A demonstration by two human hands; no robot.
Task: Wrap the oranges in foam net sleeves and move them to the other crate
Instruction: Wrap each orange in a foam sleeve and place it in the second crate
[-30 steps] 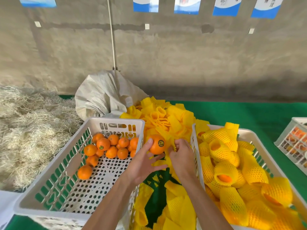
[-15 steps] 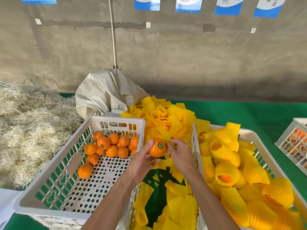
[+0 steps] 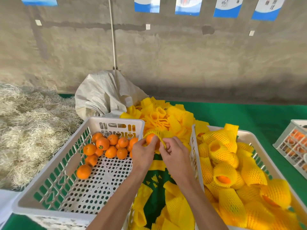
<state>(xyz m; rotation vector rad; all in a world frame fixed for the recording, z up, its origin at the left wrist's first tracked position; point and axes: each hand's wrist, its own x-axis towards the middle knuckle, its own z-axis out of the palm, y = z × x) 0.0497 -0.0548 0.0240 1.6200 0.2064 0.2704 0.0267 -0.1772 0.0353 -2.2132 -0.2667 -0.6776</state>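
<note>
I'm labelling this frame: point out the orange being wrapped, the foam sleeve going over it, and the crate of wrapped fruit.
orange (image 3: pixel 150 138), head view, bare peel.
foam sleeve (image 3: pixel 160 133), head view, stretched netting.
crate of wrapped fruit (image 3: pixel 245 132), head view, far rim.

three white crates (image 3: pixel 114 121), two hands (image 3: pixel 143 154), one grey sack (image 3: pixel 103 95), five wall posters (image 3: pixel 147 4).

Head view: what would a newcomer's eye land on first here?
Probably the two hands at centre: the left hand holds a bare orange while the right hand pulls a yellow foam net sleeve over it. To the right, the white plastic crate is heaped with sleeved oranges; to the left, a white perforated crate holds a cluster of unwrapped oranges at its far end.
</note>
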